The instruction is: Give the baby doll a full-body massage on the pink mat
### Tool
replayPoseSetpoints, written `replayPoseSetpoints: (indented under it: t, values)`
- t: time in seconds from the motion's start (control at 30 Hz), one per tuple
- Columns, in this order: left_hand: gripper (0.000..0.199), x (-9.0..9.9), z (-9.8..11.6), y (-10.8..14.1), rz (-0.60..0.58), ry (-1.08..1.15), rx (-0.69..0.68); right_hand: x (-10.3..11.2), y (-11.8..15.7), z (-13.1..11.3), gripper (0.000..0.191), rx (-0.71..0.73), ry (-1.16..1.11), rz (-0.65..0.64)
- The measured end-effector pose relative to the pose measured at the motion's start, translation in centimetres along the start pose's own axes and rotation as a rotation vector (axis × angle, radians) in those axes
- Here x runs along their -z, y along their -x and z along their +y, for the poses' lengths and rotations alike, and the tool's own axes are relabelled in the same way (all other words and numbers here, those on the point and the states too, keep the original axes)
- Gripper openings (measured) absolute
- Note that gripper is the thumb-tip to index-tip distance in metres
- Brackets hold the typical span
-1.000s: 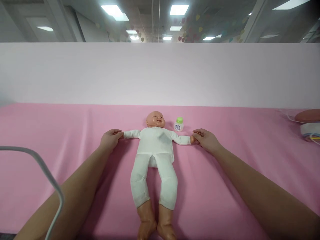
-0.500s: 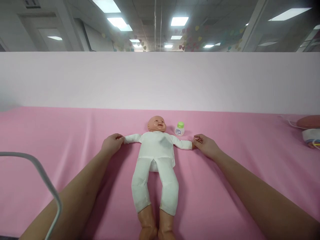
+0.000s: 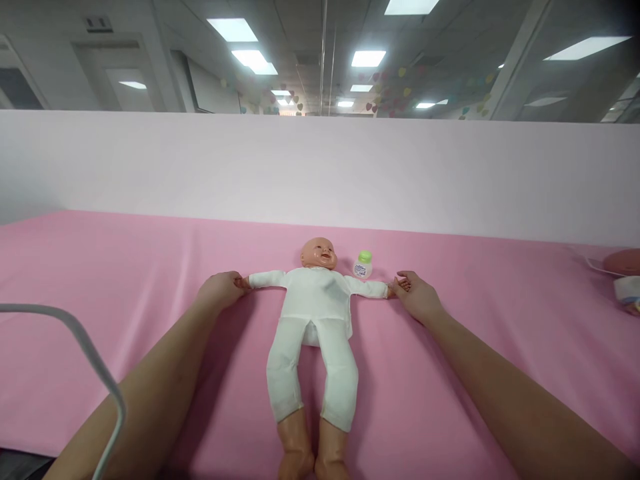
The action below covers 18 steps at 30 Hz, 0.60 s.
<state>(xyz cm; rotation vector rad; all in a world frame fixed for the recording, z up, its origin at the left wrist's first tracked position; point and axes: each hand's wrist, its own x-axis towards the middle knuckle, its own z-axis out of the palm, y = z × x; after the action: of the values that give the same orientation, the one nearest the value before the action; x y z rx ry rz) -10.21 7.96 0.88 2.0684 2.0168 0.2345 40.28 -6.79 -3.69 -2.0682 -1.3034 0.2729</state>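
Note:
On its back lies a baby doll (image 3: pixel 316 303) in a white long-sleeved top and white trousers, feet bare and towards me. Both its arms are stretched out sideways. My left hand (image 3: pixel 220 291) is closed round the doll's hand on the left side. On the other side, my right hand (image 3: pixel 419 297) grips the doll's other hand between thumb and fingers, with the small doll fingers showing. A small clear bottle (image 3: pixel 363 265) with a green cap and a label stands beside the doll's head, short of my right hand.
A pink sheet (image 3: pixel 125 267) covers the surface, with a white padded wall (image 3: pixel 300 167) along its back. At the right edge lie an orange-brown rounded object (image 3: pixel 623 262) and a white-and-blue item (image 3: pixel 628 291). A grey cable (image 3: pixel 75 330) curves across the lower left.
The view has shifted slightly. The doll's hands show more than before, its sleeve ends now clear of my fingers. My grip on both doll hands stays.

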Motion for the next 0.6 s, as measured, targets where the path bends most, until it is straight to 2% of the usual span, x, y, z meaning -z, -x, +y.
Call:
replayPoseSetpoints:
  t: [0.13,0.37,0.5,0.6]
  values:
    - [0.038,0.5,-0.2,0.0,-0.005,0.039,0.073,-0.1,-0.1,-0.2,0.057,-0.005,0.027,0.054]
    - [0.041,1.3,0.6,1.0,0.077,0.006,0.065,-0.3,0.1,-0.8,0.044,-0.055,0.007,0.077]
    - [0.036,1.2,0.6,0.9,0.119,0.107,0.039,-0.4,0.4,-1.3,0.053,-0.094,-0.139,0.110]
    - [0.038,1.1,0.5,0.8,0.098,0.284,0.050,-0.5,0.8,-1.8,0.059,-0.148,-0.365,0.106]
